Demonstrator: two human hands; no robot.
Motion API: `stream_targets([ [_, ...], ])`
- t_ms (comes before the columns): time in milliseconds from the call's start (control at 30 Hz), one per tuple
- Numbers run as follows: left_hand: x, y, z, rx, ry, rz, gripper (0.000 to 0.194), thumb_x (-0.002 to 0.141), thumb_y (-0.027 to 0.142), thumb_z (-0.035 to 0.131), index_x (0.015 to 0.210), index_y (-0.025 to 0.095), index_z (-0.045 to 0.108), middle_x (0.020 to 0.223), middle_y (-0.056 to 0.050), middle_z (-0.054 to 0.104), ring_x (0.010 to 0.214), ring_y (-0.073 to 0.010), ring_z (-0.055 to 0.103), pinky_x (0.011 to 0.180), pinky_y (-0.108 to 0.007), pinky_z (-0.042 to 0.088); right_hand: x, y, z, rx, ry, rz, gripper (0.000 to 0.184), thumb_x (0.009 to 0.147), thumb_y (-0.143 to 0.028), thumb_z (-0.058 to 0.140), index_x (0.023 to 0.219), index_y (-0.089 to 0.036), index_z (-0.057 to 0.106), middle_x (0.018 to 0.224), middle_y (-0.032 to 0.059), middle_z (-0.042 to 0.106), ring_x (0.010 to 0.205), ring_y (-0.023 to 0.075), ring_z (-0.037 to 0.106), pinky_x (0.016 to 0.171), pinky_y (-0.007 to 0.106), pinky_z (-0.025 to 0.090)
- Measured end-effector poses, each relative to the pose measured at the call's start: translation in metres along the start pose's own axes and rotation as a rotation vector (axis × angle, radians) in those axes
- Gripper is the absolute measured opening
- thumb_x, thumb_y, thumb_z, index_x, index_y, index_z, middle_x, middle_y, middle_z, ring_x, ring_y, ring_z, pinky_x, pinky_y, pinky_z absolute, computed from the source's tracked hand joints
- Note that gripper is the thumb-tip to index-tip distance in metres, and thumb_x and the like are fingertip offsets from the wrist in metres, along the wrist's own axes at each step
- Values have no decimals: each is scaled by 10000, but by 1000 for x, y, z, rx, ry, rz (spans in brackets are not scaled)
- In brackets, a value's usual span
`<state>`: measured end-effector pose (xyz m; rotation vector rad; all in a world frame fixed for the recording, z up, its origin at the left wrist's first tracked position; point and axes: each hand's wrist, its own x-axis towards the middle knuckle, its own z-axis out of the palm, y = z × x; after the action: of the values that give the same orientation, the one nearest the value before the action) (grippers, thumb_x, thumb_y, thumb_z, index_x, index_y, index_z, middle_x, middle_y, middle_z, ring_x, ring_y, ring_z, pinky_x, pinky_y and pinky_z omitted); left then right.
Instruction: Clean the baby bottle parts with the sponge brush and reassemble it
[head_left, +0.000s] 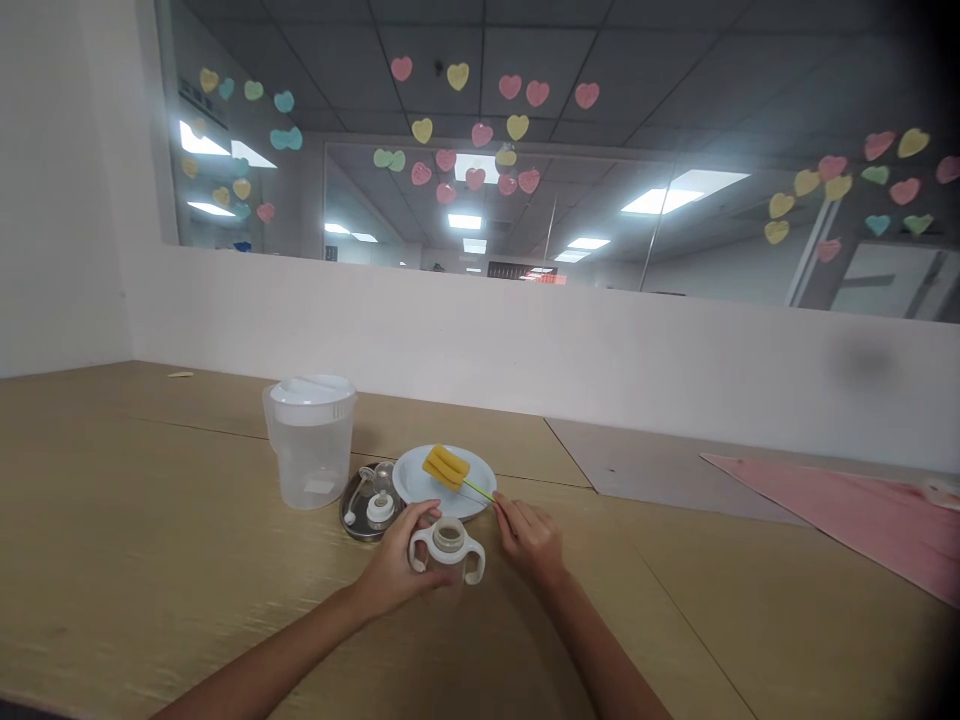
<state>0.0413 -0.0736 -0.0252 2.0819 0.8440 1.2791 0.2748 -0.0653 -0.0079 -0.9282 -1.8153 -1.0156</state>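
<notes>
My left hand (401,565) is wrapped round a clear baby bottle (448,540) with a white two-handled holder; its open mouth faces up. In my right hand (531,538) is the thin green handle of a bottle brush (448,468) with a yellow sponge head. The sponge is over a white plate (484,478), just beyond the bottle. Left of the plate, a round metal tray (352,525) holds a white collar ring (380,508), a straw piece with a tube (358,495) and a clear dome cap (383,475).
A clear plastic pitcher (311,450) with a white lid stands behind the tray on the left. A pink cloth (847,515) lies at the right side of the wooden table (187,540). A white wall (450,340) with a window above runs along the back.
</notes>
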Motion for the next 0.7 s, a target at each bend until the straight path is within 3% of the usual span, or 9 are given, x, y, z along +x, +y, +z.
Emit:
stream_targets([
  [133,1,2,3,-171,-168,-31,649,514,367,815,1076,170,559,1086,-93,590,1015,-245,545,877,-331,439,0,0,0,1,1,-5,170,856,-137,540,957,-127,677,629,33,643,567,94,558,583,217,381],
  [300,2,-6,8,-472,-354,-225,676,503,288,821,1088,156,509,977,-60,613,821,-177,585,661,-244,461,0,0,0,-11,6,-9,163,857,-137,535,935,-125,678,611,25,631,555,87,552,580,215,377],
  [467,-1,6,6,-403,-423,-225,609,508,275,811,1049,146,563,925,-43,632,773,-168,576,613,-231,452,5,-1,-2,-9,18,6,159,856,-143,534,924,-128,676,627,26,644,557,85,572,564,222,390],
  [567,-1,15,0,-237,-237,-105,549,526,291,798,1009,151,579,922,-43,624,803,-182,571,680,-268,472,10,-3,-6,10,69,63,158,849,-134,533,918,-130,675,639,30,657,548,88,580,558,221,404],
  [700,10,11,-16,-10,241,42,499,585,372,761,991,166,556,973,-67,588,917,-223,558,819,-336,463,18,-9,-10,90,155,161,192,850,-137,511,953,-145,673,681,45,677,569,102,598,571,214,435],
])
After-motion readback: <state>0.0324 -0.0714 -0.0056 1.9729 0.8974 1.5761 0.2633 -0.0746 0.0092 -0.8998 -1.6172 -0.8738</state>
